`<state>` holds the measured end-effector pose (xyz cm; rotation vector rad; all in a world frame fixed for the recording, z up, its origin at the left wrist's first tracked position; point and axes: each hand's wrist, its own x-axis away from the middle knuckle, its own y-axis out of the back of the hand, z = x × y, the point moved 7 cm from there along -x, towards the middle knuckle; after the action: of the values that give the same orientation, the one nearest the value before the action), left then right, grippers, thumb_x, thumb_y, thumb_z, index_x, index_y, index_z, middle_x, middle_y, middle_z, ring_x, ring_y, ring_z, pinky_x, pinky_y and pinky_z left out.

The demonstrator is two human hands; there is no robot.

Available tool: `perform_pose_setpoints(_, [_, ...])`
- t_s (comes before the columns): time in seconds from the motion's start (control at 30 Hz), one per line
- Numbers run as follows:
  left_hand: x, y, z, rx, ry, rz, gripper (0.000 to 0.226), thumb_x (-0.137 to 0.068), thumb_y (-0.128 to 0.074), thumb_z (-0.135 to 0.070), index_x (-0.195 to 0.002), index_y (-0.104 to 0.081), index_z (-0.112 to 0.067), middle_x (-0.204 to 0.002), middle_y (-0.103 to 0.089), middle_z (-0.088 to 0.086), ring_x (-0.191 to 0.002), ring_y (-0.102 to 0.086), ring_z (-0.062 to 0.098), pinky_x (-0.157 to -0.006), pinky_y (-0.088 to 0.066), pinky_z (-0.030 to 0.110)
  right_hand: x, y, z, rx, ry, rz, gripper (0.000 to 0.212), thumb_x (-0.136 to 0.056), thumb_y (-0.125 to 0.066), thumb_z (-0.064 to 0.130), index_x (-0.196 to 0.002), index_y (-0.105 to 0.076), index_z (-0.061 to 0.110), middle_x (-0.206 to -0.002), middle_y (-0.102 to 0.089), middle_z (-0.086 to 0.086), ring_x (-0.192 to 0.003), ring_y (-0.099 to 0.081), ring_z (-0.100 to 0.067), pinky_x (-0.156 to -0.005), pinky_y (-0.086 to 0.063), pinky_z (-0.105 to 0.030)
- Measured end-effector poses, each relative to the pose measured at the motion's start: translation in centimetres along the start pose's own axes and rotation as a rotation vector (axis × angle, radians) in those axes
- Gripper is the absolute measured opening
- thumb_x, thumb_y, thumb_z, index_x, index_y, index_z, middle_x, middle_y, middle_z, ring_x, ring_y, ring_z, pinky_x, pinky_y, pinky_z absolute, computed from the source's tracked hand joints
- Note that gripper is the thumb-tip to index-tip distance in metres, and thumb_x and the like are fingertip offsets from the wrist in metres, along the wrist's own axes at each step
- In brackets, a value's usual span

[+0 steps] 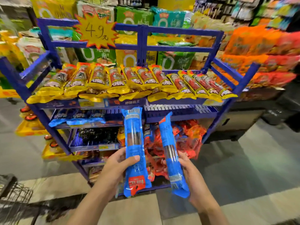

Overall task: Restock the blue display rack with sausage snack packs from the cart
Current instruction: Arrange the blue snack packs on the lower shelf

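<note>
While my left hand (116,166) and right hand (189,169) each grip one blue sausage pack (135,151), near the blue display rack (162,109), I judge restocking midway: its top shelf (126,103) looks full, but the second shelf (178,111) holds blue packs only at its left.

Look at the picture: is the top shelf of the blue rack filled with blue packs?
No, the top shelf holds a row of yellow sausage packs.

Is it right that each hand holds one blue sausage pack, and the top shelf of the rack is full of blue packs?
Not quite. The left hand and right hand each hold one blue pack, but the head view shows yellow packs filling the top shelf.
</note>
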<state>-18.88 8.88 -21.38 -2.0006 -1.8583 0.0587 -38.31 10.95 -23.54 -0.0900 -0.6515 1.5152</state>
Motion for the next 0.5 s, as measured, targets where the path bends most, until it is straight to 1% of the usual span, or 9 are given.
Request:
perform_pose_setpoints(0.07, [0.0, 0.0, 0.1, -0.002, 0.004, -0.002, 0.037, -0.062, -0.069, -0.014, -0.099, -0.067, -0.012, -0.089, -0.073, 0.005, -0.076, -0.07, 0.018, -0.061, -0.056, 0.028, -0.2, 0.5, 0.0, 0.058, 0.015, -0.016, 0.048, -0.067, -0.071, 0.031, -0.113, -0.064, 0.019, -0.092, -0.069, -0.01, -0.078, -0.059, -0.026, -0.069, -0.046, -0.036])
perform_pose_setpoints(0.1, [0.1, 0.1, 0.0, -0.005, 0.003, -0.007, 0.038, -0.062, -0.07, -0.013, -0.1, -0.067, -0.012, -0.089, -0.073, 0.004, -0.077, -0.07, 0.019, -0.061, -0.056, 0.028, -0.3, 0.5, 0.0, 0.083, 0.023, -0.01, 0.05, -0.064, -0.074, 0.033, -0.111, -0.065, 0.017, -0.09, -0.069, -0.008, -0.079, -0.061, -0.026, -0.069, -0.049, -0.035])
perform_pose_setpoints(0.2, [0.8, 1.0, 0.1, 0.012, 0.003, -0.069, 0.038, -0.061, -0.076, -0.001, -0.098, -0.066, -0.008, -0.083, -0.073, 0.004, -0.073, -0.069, 0.018, -0.059, -0.056, 0.026, -0.7, -0.6, -0.1, 0.14, 0.02, 0.065, 0.054, -0.044, -0.089, 0.046, -0.088, -0.074, 0.019, -0.081, -0.067, -0.01, -0.071, -0.063, -0.023, -0.064, -0.054, -0.033])
perform_pose_setpoints(0.23, [1.1, 1.6, 0.3, 0.019, 0.005, -0.098, 0.035, -0.064, -0.074, 0.0, -0.097, -0.066, -0.007, -0.081, -0.073, 0.004, -0.07, -0.07, 0.017, -0.057, -0.056, 0.026, -0.9, -1.0, -0.3, 0.162, 0.008, 0.078, 0.053, -0.046, -0.089, 0.046, -0.089, -0.073, 0.019, -0.082, -0.067, -0.011, -0.07, -0.063, -0.024, -0.064, -0.054, -0.035])
perform_pose_setpoints(0.3, [1.8, 3.0, 0.5, 0.023, 0.006, -0.154, 0.033, -0.064, -0.071, -0.005, -0.097, -0.066, -0.008, -0.082, -0.073, 0.005, -0.07, -0.07, 0.016, -0.058, -0.056, 0.026, -1.5, -1.6, -1.0, 0.196, -0.022, 0.065, 0.052, -0.06, -0.082, 0.034, -0.106, -0.067, 0.015, -0.09, -0.068, -0.009, -0.072, -0.065, -0.022, -0.06, -0.056, -0.037])
perform_pose_setpoints(0.33, [2.3, 3.7, 0.6, 0.021, 0.007, -0.17, 0.036, -0.063, -0.071, -0.01, -0.099, -0.066, -0.008, -0.086, -0.073, 0.008, -0.074, -0.07, 0.018, -0.062, -0.058, 0.028, -1.9, -2.0, -1.4, 0.213, -0.035, 0.054, 0.055, -0.064, -0.078, 0.028, -0.114, -0.062, 0.014, -0.095, -0.07, -0.007, -0.073, -0.067, -0.019, -0.058, -0.055, -0.034])
perform_pose_setpoints(0.4, [3.2, 5.0, 0.7, 0.013, 0.017, -0.174, 0.041, -0.065, -0.072, -0.01, -0.105, -0.065, -0.007, -0.096, -0.071, 0.013, -0.082, -0.068, 0.024, -0.071, -0.059, 0.034, -2.6, -3.2, -2.2, 0.259, -0.052, 0.05, 0.058, -0.067, -0.077, 0.025, -0.12, -0.057, 0.015, -0.101, -0.071, -0.006, -0.076, -0.069, -0.015, -0.061, -0.053, -0.028])
perform_pose_setpoints(0.43, [3.6, 5.7, 0.8, 0.018, 0.021, -0.178, 0.038, -0.069, -0.073, -0.006, -0.107, -0.065, -0.006, -0.097, -0.07, 0.015, -0.082, -0.067, 0.025, -0.071, -0.059, 0.034, -3.0, -4.1, -2.6, 0.274, -0.058, 0.044, 0.054, -0.07, -0.078, 0.023, -0.119, -0.058, 0.017, -0.1, -0.072, -0.004, -0.077, -0.069, -0.015, -0.062, -0.053, -0.027])
perform_pose_setpoints(0.5, [4.1, 7.0, 0.5, 0.028, 0.025, -0.208, 0.026, -0.08, -0.066, 0.0, -0.106, -0.064, -0.005, -0.092, -0.069, 0.015, -0.077, -0.067, 0.023, -0.065, -0.059, 0.03, -4.2, -5.9, -2.9, 0.287, -0.062, 0.019, 0.031, -0.082, -0.069, 0.014, -0.111, -0.061, 0.017, -0.092, -0.072, -0.001, -0.073, -0.068, -0.013, -0.063, -0.053, -0.027])
